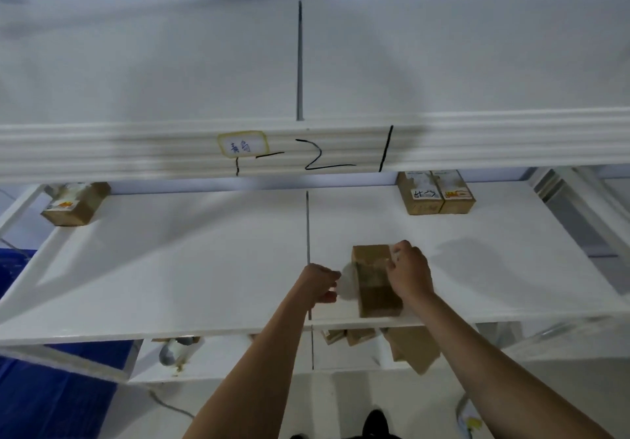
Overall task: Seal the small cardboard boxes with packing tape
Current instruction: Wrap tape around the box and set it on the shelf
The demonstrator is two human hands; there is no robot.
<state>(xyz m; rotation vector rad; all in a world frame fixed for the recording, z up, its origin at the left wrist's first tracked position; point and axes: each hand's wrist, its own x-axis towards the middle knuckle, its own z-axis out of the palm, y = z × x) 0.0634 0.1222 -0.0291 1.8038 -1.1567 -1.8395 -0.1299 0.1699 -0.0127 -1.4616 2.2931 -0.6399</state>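
box (375, 281) near shelf (170, 268) front edge, right of seam | right hand (409, 273) fingers curled on its right side | left hand (318, 283) pinches tape roll (347, 283) just left of box | likely light, stiff; hold by side walls

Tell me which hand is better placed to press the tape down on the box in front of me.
Probably the right hand: it already rests on the top far end of the cardboard box. The left hand sits beside the box, its grip closed on what looks like the clear tape roll.
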